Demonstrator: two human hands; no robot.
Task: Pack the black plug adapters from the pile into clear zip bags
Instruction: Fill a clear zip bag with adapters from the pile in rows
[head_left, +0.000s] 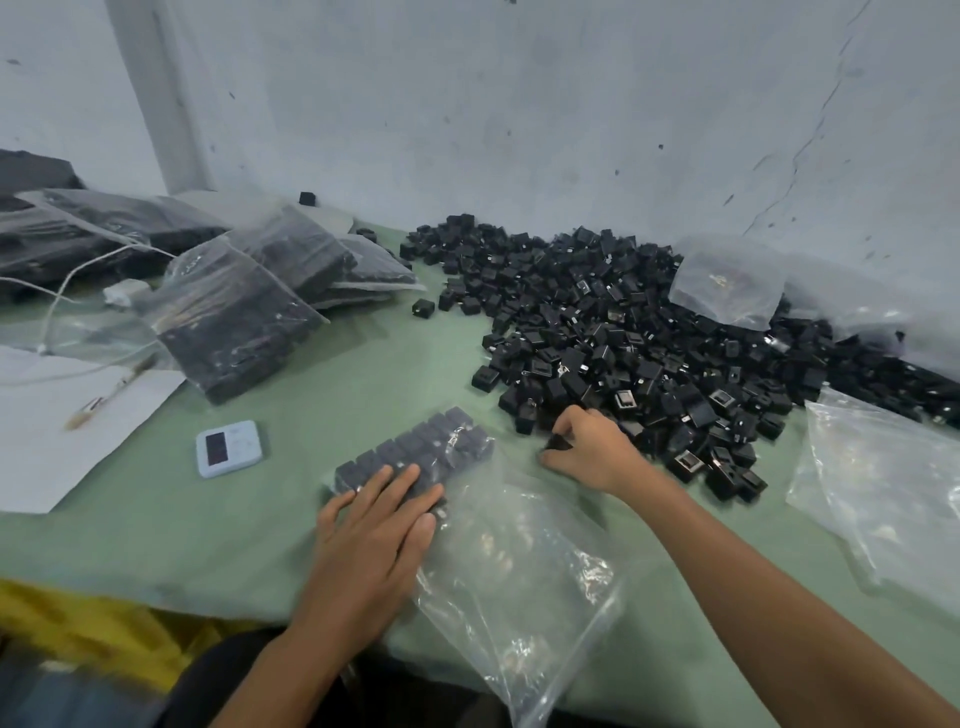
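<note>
A big pile of black plug adapters (623, 332) covers the right half of the green table (363, 364). In front of me lies a clear zip bag (519, 561) with rows of adapters (415, 447) packed in its far end. My left hand (374, 525) lies flat on those rows through the plastic, fingers straight. My right hand (592, 452) is at the near edge of the pile, its fingers curled round a black adapter (556, 442).
Several filled bags of adapters (239, 306) are stacked at the left. A small white timer (228, 449) lies beside white paper (62, 415) with a brush on it. Empty clear bags (883, 483) lie at the right, and another bag (727, 280) rests on the pile. The wall is close behind.
</note>
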